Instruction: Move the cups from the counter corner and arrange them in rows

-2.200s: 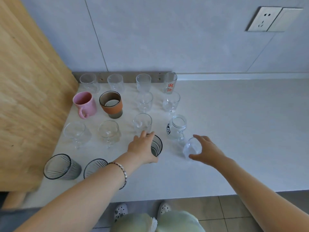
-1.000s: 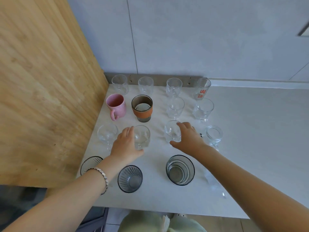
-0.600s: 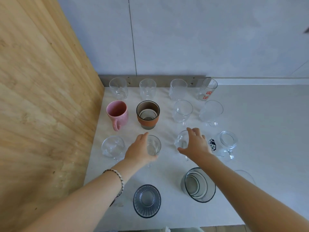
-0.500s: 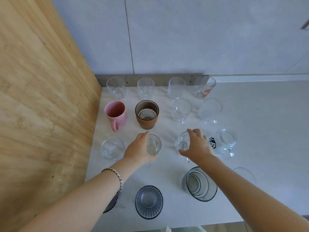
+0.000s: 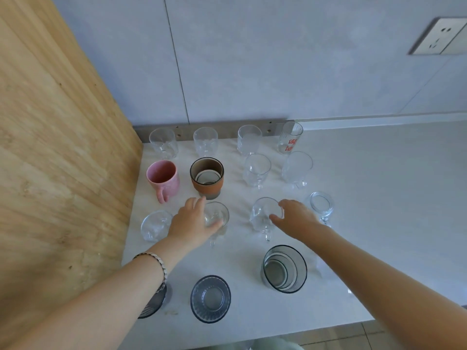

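Observation:
Cups stand in rows on the white counter (image 5: 384, 198). The back row is clear glasses, the rightmost with red print (image 5: 290, 139). A pink mug (image 5: 163, 178), a brown cup (image 5: 207, 176) and two stemmed glasses follow. In the third row my left hand (image 5: 190, 222) is closed around a clear stemmed glass (image 5: 218, 216), and my right hand (image 5: 296, 215) grips the rim of another clear stemmed glass (image 5: 262, 216). Both glasses stand upright on the counter. Grey tumblers (image 5: 210, 298) (image 5: 284, 271) stand in front; my left forearm partly hides a third.
A tall wooden panel (image 5: 63, 160) walls off the left side. The grey wall behind carries a socket (image 5: 439, 36). A clear glass (image 5: 154, 225) and a small handled jar (image 5: 321, 205) flank my hands. The counter's front edge (image 5: 290, 335) runs below the tumblers.
Two seconds ago my hands were at the front row on a grey tumbler and a clear glass. They moved back to the third-row stemmed glasses and have stayed on them since.

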A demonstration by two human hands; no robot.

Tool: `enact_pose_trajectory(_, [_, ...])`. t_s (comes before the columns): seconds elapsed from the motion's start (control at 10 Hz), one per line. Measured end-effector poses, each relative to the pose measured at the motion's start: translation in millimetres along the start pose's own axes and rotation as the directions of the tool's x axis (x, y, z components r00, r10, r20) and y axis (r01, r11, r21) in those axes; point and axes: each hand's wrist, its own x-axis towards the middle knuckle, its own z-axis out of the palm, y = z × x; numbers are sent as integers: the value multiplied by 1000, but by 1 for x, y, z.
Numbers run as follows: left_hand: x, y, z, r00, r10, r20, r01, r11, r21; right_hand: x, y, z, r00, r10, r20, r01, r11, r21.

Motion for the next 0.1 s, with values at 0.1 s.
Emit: enact_pose_trajectory(0.1, [-12, 14, -17, 996, -20, -93, 28, 996, 90, -11, 21, -24, 1000, -2, 22, 3, 998, -57])
